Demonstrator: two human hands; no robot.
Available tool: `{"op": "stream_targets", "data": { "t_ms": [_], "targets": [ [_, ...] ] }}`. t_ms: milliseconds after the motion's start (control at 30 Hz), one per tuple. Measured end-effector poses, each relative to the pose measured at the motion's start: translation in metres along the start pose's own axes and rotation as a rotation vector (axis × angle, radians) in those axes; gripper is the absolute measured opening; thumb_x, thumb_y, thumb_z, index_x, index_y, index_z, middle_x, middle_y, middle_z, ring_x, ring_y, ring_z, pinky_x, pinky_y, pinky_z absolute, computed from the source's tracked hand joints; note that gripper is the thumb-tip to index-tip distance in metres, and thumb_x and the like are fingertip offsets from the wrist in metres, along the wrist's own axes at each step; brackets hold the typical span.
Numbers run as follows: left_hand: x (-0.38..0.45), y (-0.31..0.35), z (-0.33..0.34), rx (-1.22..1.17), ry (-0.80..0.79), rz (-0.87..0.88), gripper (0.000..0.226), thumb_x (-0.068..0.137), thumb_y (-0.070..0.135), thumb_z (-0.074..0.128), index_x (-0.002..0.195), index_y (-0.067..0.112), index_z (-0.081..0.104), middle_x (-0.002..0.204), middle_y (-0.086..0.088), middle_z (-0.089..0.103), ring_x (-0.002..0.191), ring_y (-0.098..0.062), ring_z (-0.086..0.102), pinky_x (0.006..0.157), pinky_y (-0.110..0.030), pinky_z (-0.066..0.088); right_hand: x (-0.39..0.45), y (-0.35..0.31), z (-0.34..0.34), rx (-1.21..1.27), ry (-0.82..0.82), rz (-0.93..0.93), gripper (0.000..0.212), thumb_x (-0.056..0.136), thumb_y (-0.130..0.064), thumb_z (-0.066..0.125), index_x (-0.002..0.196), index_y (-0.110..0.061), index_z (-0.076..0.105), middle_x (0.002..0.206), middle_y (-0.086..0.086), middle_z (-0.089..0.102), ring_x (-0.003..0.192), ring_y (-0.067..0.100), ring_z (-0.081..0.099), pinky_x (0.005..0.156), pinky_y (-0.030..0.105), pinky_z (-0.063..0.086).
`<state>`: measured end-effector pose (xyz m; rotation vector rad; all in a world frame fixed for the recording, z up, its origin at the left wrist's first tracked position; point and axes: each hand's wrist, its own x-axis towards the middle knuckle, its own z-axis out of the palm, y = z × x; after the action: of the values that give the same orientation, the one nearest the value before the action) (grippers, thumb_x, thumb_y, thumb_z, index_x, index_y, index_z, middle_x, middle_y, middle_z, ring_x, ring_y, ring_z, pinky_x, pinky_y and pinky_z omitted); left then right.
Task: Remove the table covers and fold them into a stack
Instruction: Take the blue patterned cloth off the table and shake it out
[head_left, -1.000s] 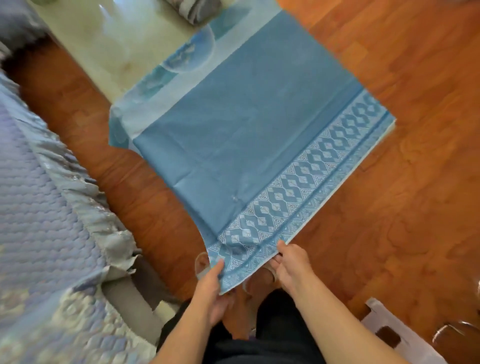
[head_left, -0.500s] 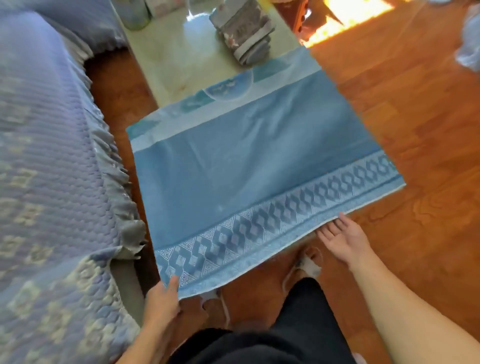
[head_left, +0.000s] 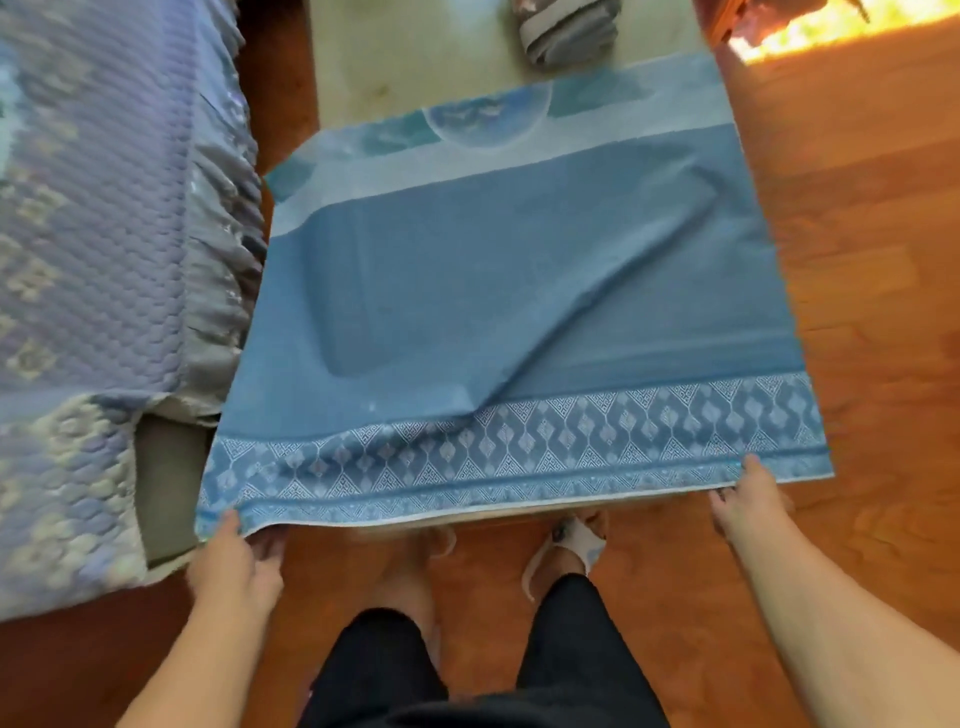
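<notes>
A blue table cover (head_left: 519, 291) with a white diamond-patterned border is stretched out flat in front of me, its far part lying on a pale table (head_left: 415, 57). My left hand (head_left: 236, 558) pinches the near left corner of the cover. Near the right corner, my right hand (head_left: 748, 493) grips the same near edge. A diagonal crease runs across the cloth. A folded grey cloth stack (head_left: 566, 28) rests on the table beyond the cover.
A sofa with a quilted lavender cover (head_left: 104, 260) stands close on the left. Wooden floor (head_left: 857, 260) surrounds the table, with a bright sun patch (head_left: 831, 21) at the top right. My legs and feet are below the cover's near edge.
My hands have slid apart from the middle of the near edge to its two corners. The cover now hangs square to me and stretched wide.
</notes>
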<state>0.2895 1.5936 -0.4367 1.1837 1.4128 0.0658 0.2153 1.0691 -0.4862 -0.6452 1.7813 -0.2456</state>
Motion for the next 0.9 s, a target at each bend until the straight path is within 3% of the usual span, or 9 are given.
{"op": "stream_targets", "data": {
  "t_ms": [100,167,200,267,367,467,567,767,900],
  "targets": [
    [-0.027,0.01,0.021,0.137,-0.066,0.204,0.02,0.096,0.023,0.054,0.111,0.028,0.066,0.105,-0.003,0.066,0.094,-0.023,0.062,0.082,-0.046,0.052,0.0,-0.009,0.003,0.021,-0.032,0.045,0.041,0.091,-0.027,0.072,0.127,-0.018,0.054,0.133,0.002,0.061,0.118,0.024,0.062,0.097,0.049,0.054],
    [-0.067,0.026,0.041,0.314,-0.073,0.4,0.012,0.087,0.03,0.052,0.083,0.026,0.063,0.084,-0.001,0.057,0.079,-0.021,0.054,0.076,-0.042,0.045,-0.007,-0.017,0.009,0.067,-0.096,0.021,0.009,0.098,-0.022,0.062,0.103,-0.019,0.055,0.109,-0.007,0.062,0.095,0.012,0.062,0.072,0.035,0.061],
    [-0.087,0.033,0.05,0.367,-0.083,0.494,0.014,0.09,0.026,0.05,0.079,0.022,0.058,0.078,0.003,0.052,0.073,-0.015,0.048,0.072,-0.037,0.037,-0.016,-0.021,0.01,0.099,-0.143,0.011,0.008,0.101,-0.016,0.054,0.094,-0.02,0.052,0.098,-0.008,0.059,0.086,0.009,0.059,0.065,0.03,0.06],
    [-0.124,0.049,0.064,0.434,-0.139,0.691,0.021,0.099,0.015,0.045,0.079,0.017,0.051,0.076,0.006,0.046,0.065,-0.006,0.042,0.07,-0.033,0.03,-0.045,-0.033,0.008,0.18,-0.3,0.006,0.015,0.097,-0.006,0.057,0.1,-0.02,0.057,0.1,-0.004,0.063,0.088,0.01,0.064,0.076,0.032,0.061],
    [-0.164,0.057,0.081,0.489,-0.341,0.883,0.024,0.1,0.019,0.045,0.077,0.013,0.048,0.081,-0.005,0.05,0.074,-0.011,0.046,0.075,-0.033,0.037,-0.097,-0.038,0.001,0.266,-0.455,-0.016,0.067,0.068,-0.004,0.079,0.131,-0.013,0.06,0.121,0.006,0.07,0.112,0.02,0.067,0.094,0.042,0.057],
    [-0.195,0.039,0.098,0.705,-0.604,1.142,0.021,0.097,0.019,0.048,0.076,0.017,0.044,0.082,0.0,0.044,0.075,-0.018,0.041,0.069,-0.03,0.033,-0.161,-0.006,0.012,0.169,-0.564,0.035,0.027,0.097,0.0,0.055,0.121,-0.011,0.062,0.099,0.006,0.077,0.09,0.021,0.075,0.078,0.038,0.063],
    [-0.227,0.006,0.115,1.043,-0.803,1.367,0.009,0.087,0.026,0.058,0.086,0.018,0.053,0.096,-0.001,0.05,0.085,-0.021,0.049,0.075,-0.034,0.043,-0.217,0.027,0.03,0.064,-0.69,0.175,0.024,0.097,-0.001,0.055,0.12,-0.002,0.063,0.096,0.013,0.075,0.077,0.021,0.075,0.069,0.035,0.063],
    [-0.259,-0.062,0.146,1.439,-0.893,1.582,0.026,0.065,0.026,0.066,0.087,0.019,0.054,0.09,-0.005,0.052,0.08,-0.03,0.055,0.064,-0.043,0.05,-0.209,-0.004,0.025,-0.114,-0.862,0.254,0.02,0.089,-0.008,0.063,0.101,0.005,0.072,0.091,0.018,0.071,0.079,0.026,0.069,0.076,0.036,0.057],
    [-0.268,-0.108,0.174,1.57,-0.866,1.583,0.017,0.076,0.033,0.055,0.084,0.019,0.052,0.083,-0.004,0.054,0.074,-0.029,0.057,0.059,-0.041,0.048,-0.161,-0.02,0.006,-0.166,-0.828,0.396,0.019,0.092,-0.007,0.06,0.076,-0.007,0.069,0.066,0.009,0.065,0.055,0.018,0.061,0.051,0.028,0.049]
  ]
}}
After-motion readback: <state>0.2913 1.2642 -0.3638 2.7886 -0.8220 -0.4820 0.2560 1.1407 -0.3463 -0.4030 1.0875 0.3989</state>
